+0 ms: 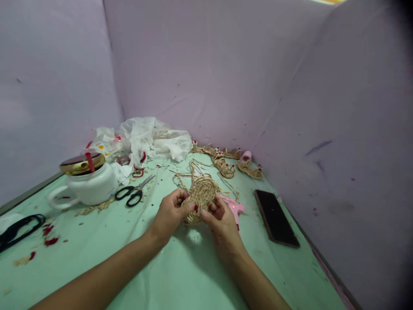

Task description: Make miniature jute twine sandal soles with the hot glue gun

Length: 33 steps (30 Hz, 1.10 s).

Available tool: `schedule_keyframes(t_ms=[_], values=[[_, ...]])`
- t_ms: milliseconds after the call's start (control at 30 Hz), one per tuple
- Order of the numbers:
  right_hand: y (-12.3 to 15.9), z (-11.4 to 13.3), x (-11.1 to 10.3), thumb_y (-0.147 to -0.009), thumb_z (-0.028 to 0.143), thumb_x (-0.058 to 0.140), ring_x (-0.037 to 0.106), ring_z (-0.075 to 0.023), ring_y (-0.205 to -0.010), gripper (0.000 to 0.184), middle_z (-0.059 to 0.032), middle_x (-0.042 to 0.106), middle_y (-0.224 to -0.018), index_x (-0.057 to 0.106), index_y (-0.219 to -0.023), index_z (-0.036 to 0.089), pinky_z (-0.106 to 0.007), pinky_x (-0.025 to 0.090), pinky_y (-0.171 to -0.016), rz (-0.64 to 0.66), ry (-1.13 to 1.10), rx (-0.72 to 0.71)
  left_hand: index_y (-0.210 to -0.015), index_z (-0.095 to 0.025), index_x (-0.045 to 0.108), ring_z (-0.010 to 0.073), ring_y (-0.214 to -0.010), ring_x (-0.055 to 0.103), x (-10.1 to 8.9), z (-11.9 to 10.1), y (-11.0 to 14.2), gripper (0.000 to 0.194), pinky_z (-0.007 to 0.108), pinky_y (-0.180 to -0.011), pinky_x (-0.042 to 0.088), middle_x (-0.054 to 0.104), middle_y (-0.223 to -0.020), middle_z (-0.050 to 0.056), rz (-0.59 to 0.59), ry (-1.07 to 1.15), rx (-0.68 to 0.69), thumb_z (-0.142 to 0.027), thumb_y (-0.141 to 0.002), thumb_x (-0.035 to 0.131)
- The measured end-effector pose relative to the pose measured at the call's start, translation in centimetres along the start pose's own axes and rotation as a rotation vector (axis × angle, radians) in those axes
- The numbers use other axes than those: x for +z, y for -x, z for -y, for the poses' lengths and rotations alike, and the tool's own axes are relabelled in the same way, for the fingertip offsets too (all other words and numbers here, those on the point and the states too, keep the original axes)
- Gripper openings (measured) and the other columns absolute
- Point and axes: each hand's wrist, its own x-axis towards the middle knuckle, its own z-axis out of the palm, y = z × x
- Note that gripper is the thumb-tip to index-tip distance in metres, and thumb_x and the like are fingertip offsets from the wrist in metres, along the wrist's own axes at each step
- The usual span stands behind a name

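Between my two hands is a coiled piece of straw rope [202,191], wound into a flat sole-like shape with a small red bit near its lower end. My left hand [172,211] pinches its left edge with the thumb on top. From the other side, my right hand [222,219] grips the lower right edge, thumb and fingers closed on it. Just behind my right hand lies a pink glue gun [237,207], partly hidden, with a small light glowing on it. Loose strands of straw cord [193,168] trail on the table beyond the coil.
Black-handled scissors [134,192] lie left of my hands, near a white mug [92,185] with a gold lid. White plastic bags [155,135] are heaped at the back. Several small straw pieces [226,165] line the wall. A phone [275,217] rests at right on the green-covered table [155,267].
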Motion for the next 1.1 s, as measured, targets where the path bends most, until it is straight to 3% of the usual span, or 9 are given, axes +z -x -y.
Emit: schedule_keyframes(t_ms=[200, 400, 633, 933, 1100], values=[[0.2, 0.1, -0.1, -0.065, 0.024, 0.072, 0.058, -0.0185, -0.085, 0.035, -0.003, 0.065, -0.092, 0.059, -0.098, 0.02, -0.031, 0.045, -0.076, -0.017, 0.167, -0.116, -0.07, -0.017, 0.045, 0.0095, -0.056, 0.04, 0.3, 0.0, 0.6, 0.024, 0.022, -0.051, 0.034, 0.044, -0.06, -0.005, 0.074, -0.164, 0.094, -0.031, -0.063, 0.062], [0.5, 0.5, 0.0, -0.071, 0.028, 0.067, 0.059, -0.0168, -0.079, 0.023, -0.0014, 0.064, -0.084, 0.06, -0.091, 0.019, -0.029, 0.046, -0.071, -0.046, 0.134, -0.077, -0.071, -0.016, 0.047, 0.0112, -0.06, 0.043, 0.2, 0.3, 0.9, 0.022, 0.023, -0.055, 0.035, 0.048, -0.062, -0.003, 0.101, -0.259, 0.153, -0.031, -0.065, 0.062], [0.2, 1.2, 0.6, -0.067, 0.026, 0.072, 0.064, -0.0201, -0.079, 0.026, -0.0026, 0.069, -0.082, 0.06, -0.089, 0.018, -0.033, 0.05, -0.072, -0.147, -0.105, 0.055, -0.077, -0.014, 0.056, 0.0128, -0.06, 0.049, 0.3, -0.3, 0.6, 0.029, 0.024, -0.055, 0.037, 0.056, -0.066, 0.001, 0.069, -0.023, 0.051, -0.043, -0.076, 0.053], [0.0, 1.5, 0.3, -0.072, 0.028, 0.067, 0.064, -0.0222, -0.086, 0.016, -0.0036, 0.07, -0.08, 0.061, -0.083, 0.018, -0.036, 0.051, -0.076, -0.167, -0.171, 0.11, -0.072, -0.013, 0.062, 0.0157, -0.056, 0.052, 0.5, 0.0, 0.5, 0.039, 0.027, -0.057, 0.04, 0.058, -0.06, 0.003, 0.09, 0.046, 0.005, -0.05, -0.074, 0.051], [0.0, 1.7, 0.3, -0.072, 0.029, 0.067, 0.064, -0.0218, -0.086, 0.018, -0.0038, 0.071, -0.085, 0.063, -0.085, 0.017, -0.037, 0.051, -0.079, -0.201, -0.178, 0.144, -0.068, -0.012, 0.06, 0.0149, -0.056, 0.05, 0.6, -0.2, 0.5, 0.038, 0.027, -0.056, 0.039, 0.058, -0.06, 0.004, 0.072, 0.024, 0.046, -0.047, -0.076, 0.048]])
